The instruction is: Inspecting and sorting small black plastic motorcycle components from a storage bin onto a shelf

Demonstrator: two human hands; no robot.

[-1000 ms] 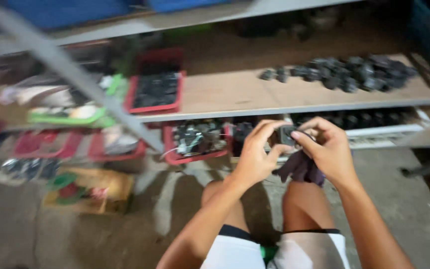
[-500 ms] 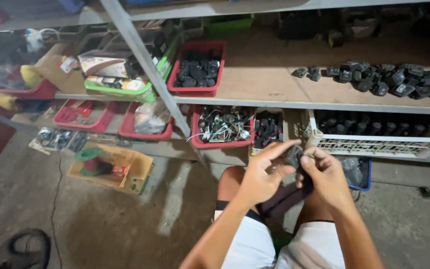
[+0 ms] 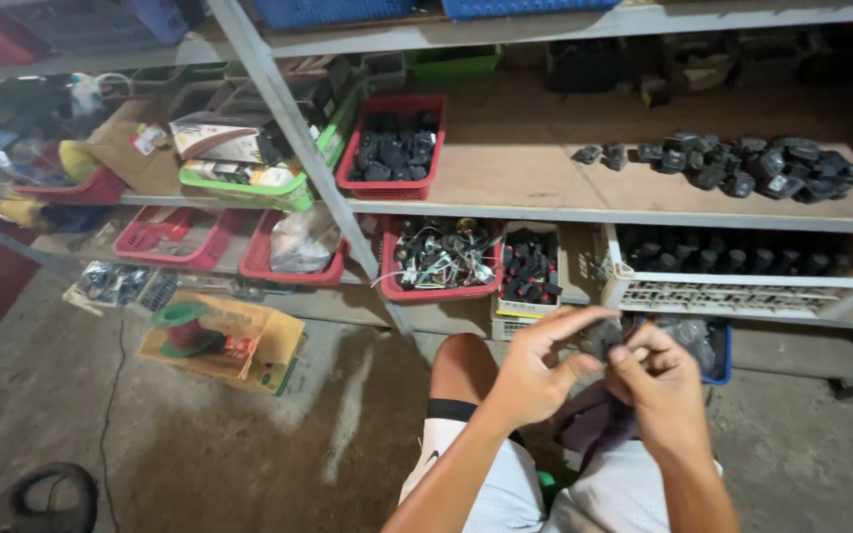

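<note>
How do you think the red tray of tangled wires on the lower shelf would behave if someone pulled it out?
The red tray looks rigid, so it probably slides flat. Its wires look floppy and tangled, likely lifting together in a clump.

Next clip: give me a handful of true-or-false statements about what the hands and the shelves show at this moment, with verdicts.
1. Both hands hold one small dark part between them. True: the left hand and the right hand meet on it.
2. The red bin on the upper shelf holds black parts. True.
3. The loose pile of black parts sits in a blue basket. False: it lies bare on the wooden shelf board.
4. The green spool stands on the upper shelf. False: it stands on a cardboard box on the floor.
5. A dark cloth lies in the person's lap. True.
</note>
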